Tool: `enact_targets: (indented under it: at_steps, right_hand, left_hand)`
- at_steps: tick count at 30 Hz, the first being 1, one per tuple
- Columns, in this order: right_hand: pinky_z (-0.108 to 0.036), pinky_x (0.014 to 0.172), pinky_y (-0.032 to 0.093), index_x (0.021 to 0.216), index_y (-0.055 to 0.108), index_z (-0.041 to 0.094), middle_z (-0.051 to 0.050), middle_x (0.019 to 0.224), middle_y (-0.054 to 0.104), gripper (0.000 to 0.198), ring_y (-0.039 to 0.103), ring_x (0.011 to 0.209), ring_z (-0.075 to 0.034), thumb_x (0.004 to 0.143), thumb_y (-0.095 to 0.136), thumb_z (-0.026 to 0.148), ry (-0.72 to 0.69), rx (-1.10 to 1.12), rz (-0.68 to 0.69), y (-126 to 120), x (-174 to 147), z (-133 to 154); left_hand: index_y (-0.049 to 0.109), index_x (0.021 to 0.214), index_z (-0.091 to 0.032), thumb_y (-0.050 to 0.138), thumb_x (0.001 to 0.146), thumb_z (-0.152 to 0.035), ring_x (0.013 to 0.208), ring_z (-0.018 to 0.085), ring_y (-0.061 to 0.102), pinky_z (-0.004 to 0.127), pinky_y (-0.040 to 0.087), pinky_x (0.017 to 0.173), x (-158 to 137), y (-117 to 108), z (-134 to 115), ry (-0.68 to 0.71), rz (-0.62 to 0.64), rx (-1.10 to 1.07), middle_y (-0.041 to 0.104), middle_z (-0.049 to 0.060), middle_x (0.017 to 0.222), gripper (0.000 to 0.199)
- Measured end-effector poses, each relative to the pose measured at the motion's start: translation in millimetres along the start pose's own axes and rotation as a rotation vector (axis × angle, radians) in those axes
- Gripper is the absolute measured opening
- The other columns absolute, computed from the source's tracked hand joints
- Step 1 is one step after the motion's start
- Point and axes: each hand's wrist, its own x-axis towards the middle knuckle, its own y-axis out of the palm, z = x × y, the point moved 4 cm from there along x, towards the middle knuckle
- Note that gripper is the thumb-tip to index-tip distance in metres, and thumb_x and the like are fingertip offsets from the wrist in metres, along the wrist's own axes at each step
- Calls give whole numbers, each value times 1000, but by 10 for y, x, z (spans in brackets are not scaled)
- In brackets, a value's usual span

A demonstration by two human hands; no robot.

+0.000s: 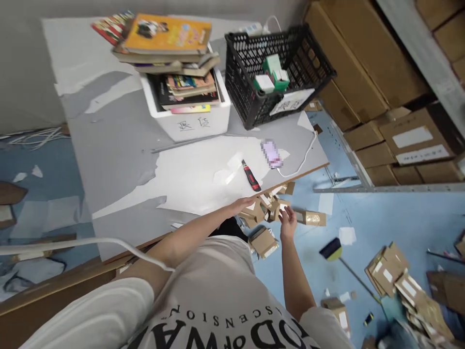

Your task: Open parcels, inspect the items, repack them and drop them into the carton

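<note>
At the table's front edge, my left hand (241, 204) is stretched out with straight fingers and nothing visible in its grasp. It lies just below a red and black box cutter (251, 177), apart from it. Farther right, my right hand (288, 223) hangs in the air past the edge, fingers apart and slightly bent, also bare. Under and between the hands, a heap of cardboard boxes (263, 241) lies on the floor. A phone (271, 154) with a white cable rests on the table (189, 174) beyond the cutter.
A white bin (196, 127) heaped with books (167, 34) stands at the back. Beside it a black plastic crate (250, 104) holds several small green and white boxes (273, 77). Shelving with cartons (417, 133) lines the right. A broom (331, 249) and cardboard (388, 271) lie on the blue floor.
</note>
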Motion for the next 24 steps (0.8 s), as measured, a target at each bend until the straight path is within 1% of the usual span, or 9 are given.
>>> enact_targets:
  at_steps: [2, 3, 5, 7, 10, 13, 16, 20, 24]
  right_hand:
    - [-34, 81, 52, 112, 54, 21, -9, 118, 61, 51, 66, 91, -17, 69, 66, 46, -74, -13, 78, 334, 70, 243]
    - [-34, 80, 52, 110, 55, 21, -9, 115, 62, 48, 66, 86, -16, 70, 65, 45, -105, -21, 125, 514, 96, 364]
    - [-34, 78, 52, 109, 55, 20, -9, 111, 64, 45, 66, 80, -15, 73, 62, 46, -157, -34, 237, 900, 124, 604]
    - [-34, 76, 53, 109, 54, 20, -10, 108, 65, 45, 65, 78, -15, 74, 62, 47, -193, -34, 362, 1299, 120, 823]
    - [-34, 75, 53, 108, 55, 20, -9, 106, 65, 45, 65, 74, -14, 74, 63, 48, -220, -34, 554, 1879, 59, 1061]
    - [-34, 75, 53, 107, 55, 20, -8, 104, 65, 42, 65, 73, -13, 75, 63, 46, -237, -68, 728, 2388, -50, 1162]
    - [-34, 76, 52, 106, 56, 20, -7, 103, 65, 38, 65, 74, -13, 76, 62, 43, -262, -133, 868, 2829, -197, 1154]
    - [-35, 78, 51, 104, 58, 20, -7, 104, 66, 34, 66, 76, -15, 76, 61, 40, -285, -225, 1055, 3365, -521, 1058]
    - [-35, 78, 51, 103, 58, 19, -7, 101, 66, 34, 66, 76, -14, 75, 62, 38, -291, -291, 1242, 3756, -1082, 959]
  left_hand:
    - [67, 106, -22, 70, 62, -66, 116, 33, 57, 40, 44, 94, -133, -250, -174, -39, -34, 3, 64, 14, 121, 62]
    - [66, 108, -22, 71, 61, -64, 117, 32, 56, 39, 44, 95, -211, -395, -265, -27, -68, 0, 63, 14, 123, 62]
    - [65, 109, -20, 74, 61, -59, 113, 29, 59, 39, 42, 98, -402, -718, -439, 75, -171, -23, 64, 14, 120, 63]
    - [64, 109, -18, 76, 59, -57, 106, 27, 62, 40, 42, 99, -650, -1061, -540, 177, -309, -55, 67, 13, 112, 64]
    - [64, 106, -17, 77, 57, -56, 99, 26, 64, 43, 44, 98, -1131, -1538, -482, 250, -599, -143, 68, 12, 104, 64]
    - [64, 102, -16, 80, 52, -56, 97, 27, 65, 46, 45, 97, -1695, -1824, -220, 255, -912, -280, 69, 13, 103, 65]
    - [63, 101, -15, 80, 52, -57, 100, 27, 64, 46, 45, 99, -2247, -1856, 108, 274, -1192, -431, 68, 15, 106, 67]
    - [61, 104, -14, 79, 54, -58, 106, 28, 63, 45, 44, 101, -2858, -1641, 558, 301, -1524, -608, 67, 15, 110, 69]
    - [61, 103, -14, 80, 52, -56, 108, 28, 62, 46, 43, 104, -3300, -1314, 1011, 290, -1708, -741, 67, 15, 111, 69]
